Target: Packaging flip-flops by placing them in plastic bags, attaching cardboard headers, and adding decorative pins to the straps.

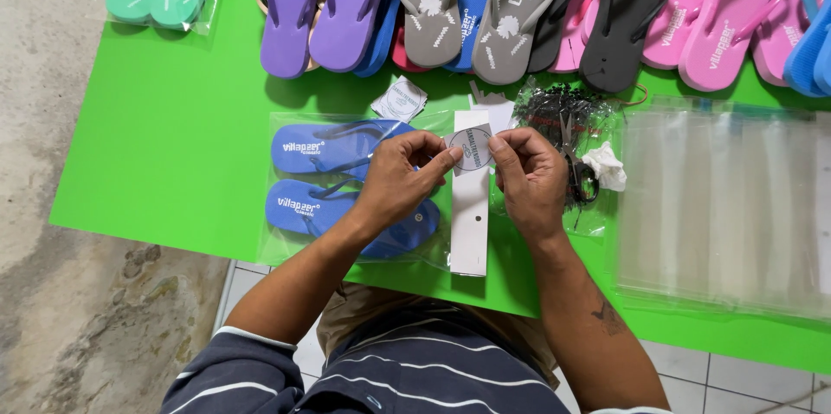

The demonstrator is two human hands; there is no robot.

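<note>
Both hands, left hand (400,178) and right hand (530,178), pinch a round sticker (470,148) over a white card strip (470,215). Beneath, bagged blue flip-flops (325,178) lie partly hidden on the green table (173,137).

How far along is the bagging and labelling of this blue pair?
Done: the blue flip-flops lie inside their clear bag. In hand: left hand and right hand hold a round sticker over the white card strip. Left: the loose flip-flops behind remain unbagged.
</note>
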